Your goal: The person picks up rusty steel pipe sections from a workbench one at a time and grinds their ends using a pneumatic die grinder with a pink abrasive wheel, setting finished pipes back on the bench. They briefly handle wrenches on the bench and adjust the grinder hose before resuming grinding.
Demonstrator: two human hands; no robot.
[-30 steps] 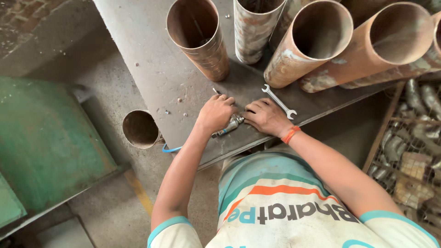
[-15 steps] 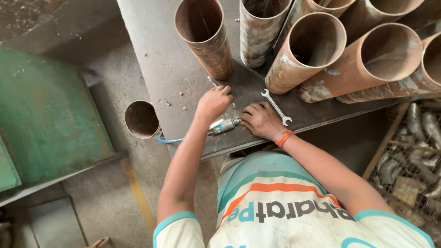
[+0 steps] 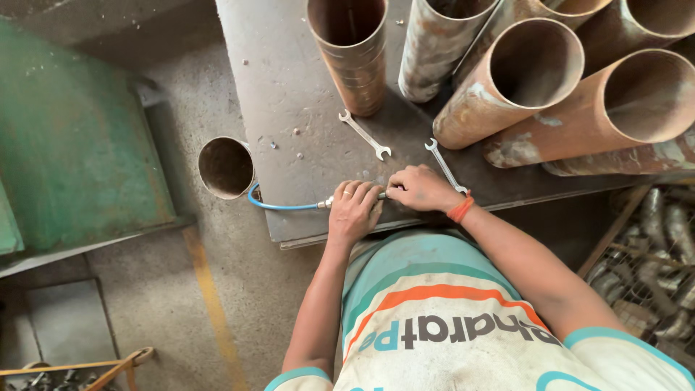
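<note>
My left hand (image 3: 353,210) slid off the small wrench (image 3: 364,135) toward the desk (image 3: 289,94) edge, closing over the blue hose (image 3: 279,206) fitting beside my right hand (image 3: 420,188).

The left hand (image 3: 353,211) and right hand (image 3: 421,188) cover most of a small metal fitting (image 3: 382,195); only its ends show, so its shape and the grip on it cannot be told. A blue hose (image 3: 279,205) runs from the fitting and vanishes behind a rusty pipe (image 3: 226,167) beside the tabletop (image 3: 289,87). The upright pipes (image 3: 532,80) are cut off by the top and right edges. The right-hand wrench (image 3: 444,166) passes under the right wrist. Metal parts (image 3: 651,268) at lower right are too jumbled to identify.
</note>
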